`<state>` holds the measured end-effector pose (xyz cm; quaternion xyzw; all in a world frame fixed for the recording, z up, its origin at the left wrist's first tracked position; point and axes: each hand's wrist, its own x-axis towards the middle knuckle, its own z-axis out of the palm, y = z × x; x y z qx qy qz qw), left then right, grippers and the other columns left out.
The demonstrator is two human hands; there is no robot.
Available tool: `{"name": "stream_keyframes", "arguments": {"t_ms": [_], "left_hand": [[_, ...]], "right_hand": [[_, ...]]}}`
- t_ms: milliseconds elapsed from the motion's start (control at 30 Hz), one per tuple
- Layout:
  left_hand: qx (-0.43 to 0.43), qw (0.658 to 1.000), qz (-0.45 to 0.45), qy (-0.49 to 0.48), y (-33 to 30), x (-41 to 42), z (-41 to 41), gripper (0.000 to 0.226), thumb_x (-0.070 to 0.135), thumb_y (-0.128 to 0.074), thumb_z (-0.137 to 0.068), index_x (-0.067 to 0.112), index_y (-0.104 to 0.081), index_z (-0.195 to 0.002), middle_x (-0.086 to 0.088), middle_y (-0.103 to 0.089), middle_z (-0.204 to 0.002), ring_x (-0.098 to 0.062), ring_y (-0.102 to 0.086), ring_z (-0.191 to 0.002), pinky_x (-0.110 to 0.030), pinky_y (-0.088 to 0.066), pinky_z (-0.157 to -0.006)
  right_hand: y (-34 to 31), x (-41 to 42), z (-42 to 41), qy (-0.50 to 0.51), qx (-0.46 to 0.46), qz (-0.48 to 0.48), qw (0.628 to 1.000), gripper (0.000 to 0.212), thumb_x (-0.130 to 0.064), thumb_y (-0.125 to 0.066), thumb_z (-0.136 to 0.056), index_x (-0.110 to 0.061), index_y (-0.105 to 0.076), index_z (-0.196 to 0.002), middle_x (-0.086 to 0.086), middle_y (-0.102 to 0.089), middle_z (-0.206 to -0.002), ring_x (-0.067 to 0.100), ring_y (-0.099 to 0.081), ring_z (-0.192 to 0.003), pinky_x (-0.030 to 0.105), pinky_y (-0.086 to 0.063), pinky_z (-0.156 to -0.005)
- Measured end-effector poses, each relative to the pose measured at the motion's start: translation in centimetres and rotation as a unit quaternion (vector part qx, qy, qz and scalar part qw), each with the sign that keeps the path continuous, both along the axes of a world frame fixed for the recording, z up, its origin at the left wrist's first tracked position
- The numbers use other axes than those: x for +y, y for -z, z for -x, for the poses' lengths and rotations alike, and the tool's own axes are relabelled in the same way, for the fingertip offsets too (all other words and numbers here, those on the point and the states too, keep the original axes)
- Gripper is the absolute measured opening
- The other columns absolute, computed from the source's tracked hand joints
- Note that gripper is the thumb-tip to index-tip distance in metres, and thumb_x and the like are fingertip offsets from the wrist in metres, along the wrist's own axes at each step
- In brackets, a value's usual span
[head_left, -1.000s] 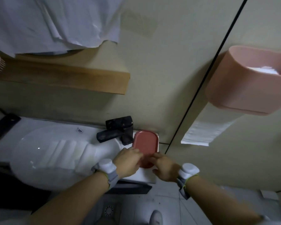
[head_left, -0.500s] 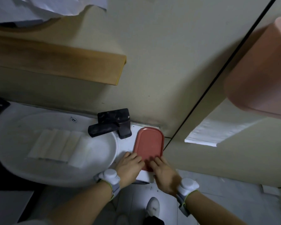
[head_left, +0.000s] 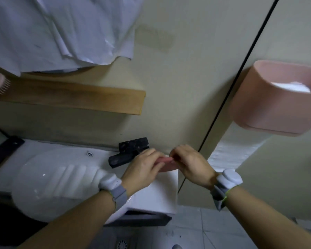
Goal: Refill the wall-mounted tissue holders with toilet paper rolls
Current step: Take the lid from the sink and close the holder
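Note:
A pink wall-mounted tissue holder hangs open-topped on the right wall, with a white roll inside and a strip of paper hanging from its underside. My left hand and my right hand both grip a flat pink lid, lifted above the sink's right corner. Most of the lid is hidden by my fingers.
A white sink with a black faucet sits below left. A wooden shelf juts from the wall above it, with crumpled white paper higher up. A dark flat object lies at the far left. Tiled floor lies below.
Both hands have lifted the pink lid off the sink's corner, where it lay flat before. The view has tilted up, so the holder's open top shows again.

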<state>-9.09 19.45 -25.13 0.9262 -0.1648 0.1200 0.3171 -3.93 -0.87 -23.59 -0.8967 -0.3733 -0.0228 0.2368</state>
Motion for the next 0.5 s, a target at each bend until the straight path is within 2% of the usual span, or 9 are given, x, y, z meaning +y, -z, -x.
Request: {"name": "stream_keyframes", "arguments": {"t_ms": [67,233,300,400,500], "left_hand": [[-0.023,0.999,0.037,-0.001,-2.8,0.5,-0.9,0.015,0.019,-0.061,-0.093,0.013,-0.067,-0.106,-0.001,-0.061,-0.096,-0.021,-0.058,-0.092,-0.034,-0.047,-0.081],[-0.097,0.988,0.123,0.006,-10.6,2.1,-1.2,0.017,0.022,-0.057,-0.091,0.015,-0.066,-0.104,0.008,-0.059,-0.096,-0.010,-0.058,-0.091,-0.020,-0.045,-0.078],[-0.131,0.978,0.160,0.000,-13.7,2.9,-1.2,0.014,0.023,-0.058,-0.091,0.021,-0.065,-0.102,0.013,-0.060,-0.095,-0.006,-0.059,-0.091,-0.021,-0.047,-0.078],[-0.154,0.960,0.232,-0.035,-17.2,3.9,-1.2,0.014,0.023,-0.058,-0.091,0.032,-0.061,-0.101,0.015,-0.063,-0.097,-0.010,-0.063,-0.090,-0.027,-0.052,-0.077],[-0.180,0.935,0.299,-0.066,-20.1,4.4,-1.9,0.023,0.012,-0.060,-0.096,0.035,-0.061,-0.099,0.015,-0.065,-0.095,-0.002,-0.063,-0.087,-0.022,-0.051,-0.078]], "right_hand": [[-2.8,0.2,-0.4,0.025,-0.003,-0.036,0.999,0.010,-0.024,-0.059,-0.093,-0.021,-0.058,-0.102,-0.005,-0.060,-0.096,0.016,-0.052,-0.090,0.034,-0.047,-0.077],[-9.7,-0.6,0.4,0.088,-0.004,-0.151,0.985,0.027,-0.025,-0.066,-0.090,-0.031,-0.056,-0.114,-0.011,-0.063,-0.102,0.006,-0.058,-0.092,0.026,-0.049,-0.081],[-12.2,-1.1,0.7,0.095,0.005,-0.195,0.976,0.030,-0.024,-0.069,-0.089,-0.033,-0.055,-0.115,-0.011,-0.065,-0.100,0.004,-0.062,-0.091,0.026,-0.051,-0.082],[-14.8,-1.8,1.0,0.082,0.007,-0.232,0.969,0.031,-0.020,-0.070,-0.089,-0.032,-0.056,-0.114,-0.011,-0.067,-0.099,0.006,-0.065,-0.090,0.027,-0.054,-0.082],[-16.8,-2.4,0.6,0.071,-0.002,-0.270,0.960,0.032,-0.017,-0.070,-0.089,-0.030,-0.057,-0.116,-0.012,-0.067,-0.102,0.008,-0.067,-0.089,0.032,-0.056,-0.082]]}}
